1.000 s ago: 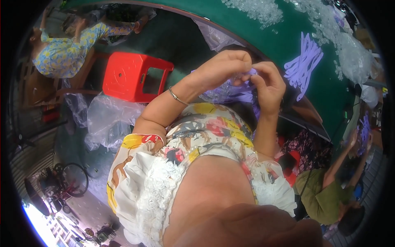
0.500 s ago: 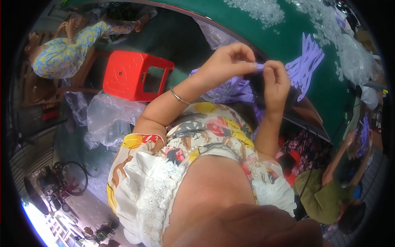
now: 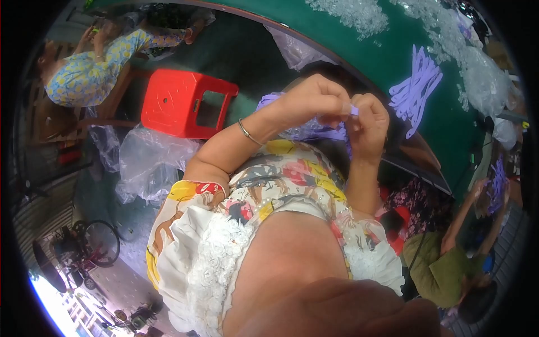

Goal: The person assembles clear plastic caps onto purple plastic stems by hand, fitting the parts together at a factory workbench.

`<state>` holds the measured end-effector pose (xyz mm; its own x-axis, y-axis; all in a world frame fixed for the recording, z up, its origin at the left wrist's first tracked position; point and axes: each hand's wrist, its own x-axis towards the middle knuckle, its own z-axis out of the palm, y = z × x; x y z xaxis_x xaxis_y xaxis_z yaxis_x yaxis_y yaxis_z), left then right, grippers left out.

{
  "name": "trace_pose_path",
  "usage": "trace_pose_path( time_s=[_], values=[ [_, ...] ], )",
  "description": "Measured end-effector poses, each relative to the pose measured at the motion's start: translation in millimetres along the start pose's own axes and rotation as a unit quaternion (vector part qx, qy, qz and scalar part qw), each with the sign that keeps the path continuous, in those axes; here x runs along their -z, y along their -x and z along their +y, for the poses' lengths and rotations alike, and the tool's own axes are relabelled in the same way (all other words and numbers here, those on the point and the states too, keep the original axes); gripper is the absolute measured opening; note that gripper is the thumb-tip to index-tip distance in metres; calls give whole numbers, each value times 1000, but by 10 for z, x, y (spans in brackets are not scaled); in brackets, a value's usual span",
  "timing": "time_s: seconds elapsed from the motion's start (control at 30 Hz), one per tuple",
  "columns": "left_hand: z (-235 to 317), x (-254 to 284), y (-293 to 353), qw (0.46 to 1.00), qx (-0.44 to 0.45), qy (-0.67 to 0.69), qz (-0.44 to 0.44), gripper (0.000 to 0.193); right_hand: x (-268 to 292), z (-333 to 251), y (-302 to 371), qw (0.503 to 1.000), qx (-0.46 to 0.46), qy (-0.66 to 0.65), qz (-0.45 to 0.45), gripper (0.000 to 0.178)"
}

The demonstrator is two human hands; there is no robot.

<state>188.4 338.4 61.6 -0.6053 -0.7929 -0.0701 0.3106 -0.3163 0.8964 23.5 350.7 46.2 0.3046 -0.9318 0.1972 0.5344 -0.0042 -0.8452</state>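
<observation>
My left hand (image 3: 319, 103), below a wrist with a thin bracelet, is closed with its fingertips pinched on a purple strap (image 3: 354, 110). Close beside it, my right hand (image 3: 368, 124) also pinches this strap, and only a short piece shows between the fingers. Whether a clear plastic piece is on the strap I cannot tell. More purple straps (image 3: 325, 133) lie over my lap, partly hidden behind my left hand and wrist. A bundle of purple straps (image 3: 414, 92) rests on the green table, beyond my right hand.
Small clear plastic pieces (image 3: 353, 17) are heaped on the green table (image 3: 314, 25). A clear plastic bag (image 3: 484, 76) sits farther right. A red stool (image 3: 174, 106) stands at left, above plastic sheeting (image 3: 154, 163). One person sits at upper left; another, at right, holds purple straps (image 3: 497, 185).
Both hands have come down toward my body and drawn closer together, still pinching the strap. The strap bundle on the table has stayed in place.
</observation>
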Motion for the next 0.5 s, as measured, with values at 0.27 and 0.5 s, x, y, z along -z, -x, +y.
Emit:
trace_pose_path(
  time_s=[0.27, 0.5],
  values=[
    [41, -83, 45, 997, -41, -57, 18, 20, -3, 35, 21, 999, 7, 42, -2, 22],
    [-57, -84, 80, 993, -11, 118, 20, 27, -34, -17, 40, 1000, 16, -16, -16, 20]
  ],
)
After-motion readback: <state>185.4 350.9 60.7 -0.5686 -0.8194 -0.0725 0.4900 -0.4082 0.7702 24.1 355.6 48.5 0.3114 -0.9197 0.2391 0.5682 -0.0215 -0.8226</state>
